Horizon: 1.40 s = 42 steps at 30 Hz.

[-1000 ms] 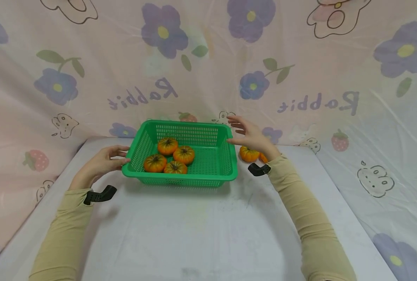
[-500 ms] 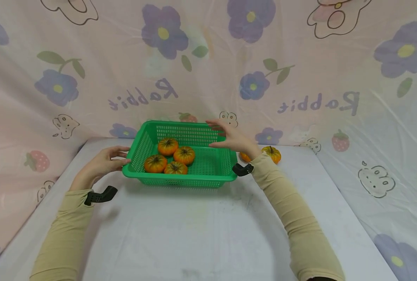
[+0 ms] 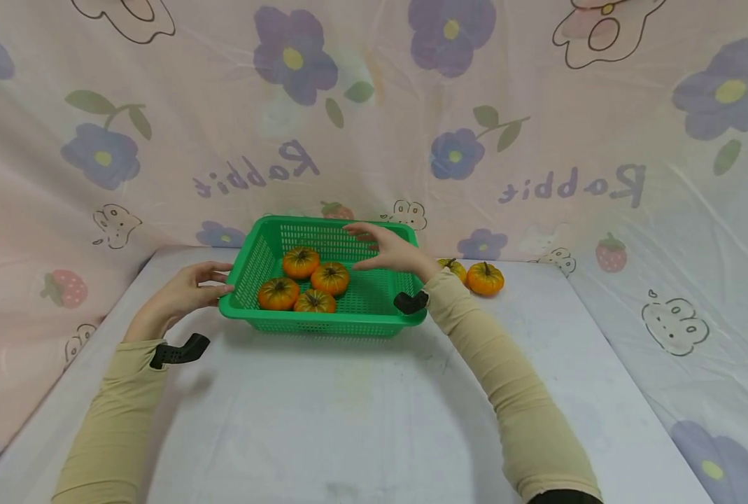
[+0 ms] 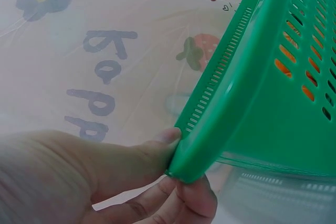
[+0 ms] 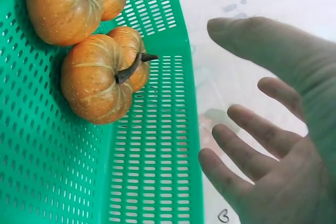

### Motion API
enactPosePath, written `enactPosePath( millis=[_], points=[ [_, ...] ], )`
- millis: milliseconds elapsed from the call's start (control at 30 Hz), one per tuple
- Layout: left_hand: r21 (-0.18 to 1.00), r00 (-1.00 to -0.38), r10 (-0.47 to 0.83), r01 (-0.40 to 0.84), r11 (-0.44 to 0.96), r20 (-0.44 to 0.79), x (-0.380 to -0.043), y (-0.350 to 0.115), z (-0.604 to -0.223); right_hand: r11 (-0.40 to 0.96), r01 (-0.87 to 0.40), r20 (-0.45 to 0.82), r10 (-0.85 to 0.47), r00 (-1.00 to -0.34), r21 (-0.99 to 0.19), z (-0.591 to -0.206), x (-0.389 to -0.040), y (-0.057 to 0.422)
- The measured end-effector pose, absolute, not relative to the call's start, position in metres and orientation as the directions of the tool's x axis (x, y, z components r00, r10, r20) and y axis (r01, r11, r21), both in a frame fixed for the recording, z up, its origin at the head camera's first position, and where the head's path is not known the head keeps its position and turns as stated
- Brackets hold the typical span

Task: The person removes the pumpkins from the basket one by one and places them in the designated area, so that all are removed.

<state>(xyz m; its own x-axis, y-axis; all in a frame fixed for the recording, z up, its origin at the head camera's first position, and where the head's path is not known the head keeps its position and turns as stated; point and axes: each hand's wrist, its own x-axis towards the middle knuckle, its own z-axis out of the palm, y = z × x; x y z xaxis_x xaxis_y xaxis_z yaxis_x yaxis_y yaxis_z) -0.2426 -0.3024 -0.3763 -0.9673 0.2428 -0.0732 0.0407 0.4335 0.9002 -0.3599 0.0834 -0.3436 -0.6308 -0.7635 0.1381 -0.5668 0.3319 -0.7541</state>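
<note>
A green perforated plastic basket (image 3: 323, 318) stands toward the back of the table, with several small orange pumpkins (image 3: 330, 278) grouped in its left half. My left hand (image 3: 185, 290) is at its left end; in the left wrist view, thumb and fingers pinch the basket rim (image 4: 226, 114). My right hand (image 3: 394, 253) hovers over the basket's right half, fingers spread and nothing in them. In the right wrist view, a pumpkin (image 5: 94, 80) with a dark curved stem lies within the basket, apart from the right fingers.
Two more pumpkins sit on the white table right of the basket: one pumpkin (image 3: 485, 279) in full view, another pumpkin (image 3: 452, 268) partly behind the right sleeve. A printed cloth (image 3: 374, 133) with flowers and rabbits hangs behind the table and along its sides.
My right hand has moved left from the basket's right edge to over its inside, uncovering the pumpkins on the right. The left hand and the basket stay in place.
</note>
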Motion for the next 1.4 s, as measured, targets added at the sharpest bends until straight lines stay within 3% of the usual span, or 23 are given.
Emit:
enactPosePath(
  millis=[1000, 1400],
  points=[
    [0.907, -0.968, 0.241, 0.042, 0.418, -0.066, -0.245, -0.304, -0.379, 0.498, -0.525, -0.126, -0.797, -0.590, -0.691, -0.368, -0.378, 0.043],
    [0.916, -0.967, 0.247, 0.045, 0.399, -0.061, -0.246, -0.305, -0.380, 0.503, -0.537, -0.165, -0.815, -0.556, -0.677, -0.373, -0.380, 0.036]
  ],
)
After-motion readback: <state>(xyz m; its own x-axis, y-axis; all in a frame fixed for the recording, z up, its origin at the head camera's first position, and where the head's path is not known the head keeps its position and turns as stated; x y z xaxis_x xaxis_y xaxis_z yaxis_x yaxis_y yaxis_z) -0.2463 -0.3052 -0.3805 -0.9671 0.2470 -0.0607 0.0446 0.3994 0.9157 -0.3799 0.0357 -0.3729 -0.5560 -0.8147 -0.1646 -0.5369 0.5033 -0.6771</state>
